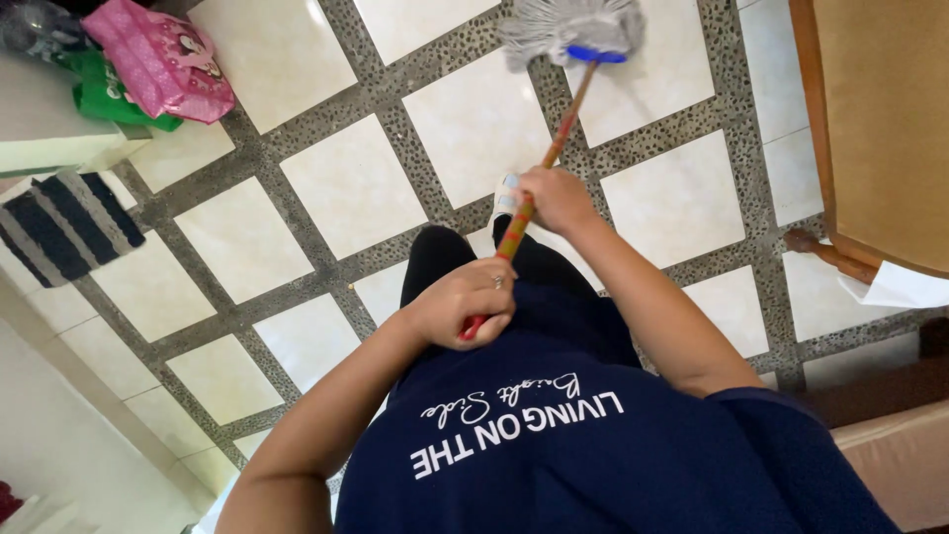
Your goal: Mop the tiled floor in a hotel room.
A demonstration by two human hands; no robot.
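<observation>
Tiled floor [346,183] beneath blurred mop head [573,30], handle [554,143] partly hidden by both hands

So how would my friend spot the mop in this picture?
Start at the tiled floor and follow the striped stick up from the two hands, left hand and right hand. The mop is the grey stringy bundle with a blue collar.

Mop [573,30]: grey stringy yarn head on a blue plastic collar; handle smooth, with a striped glossy wrap. Floor [346,183]: cream tiles, smooth with a slight sheen, set in rough speckled pebble strips. Pink bag [158,59]: shiny plastic. Rug [59,222]: woven cloth, matt.
</observation>
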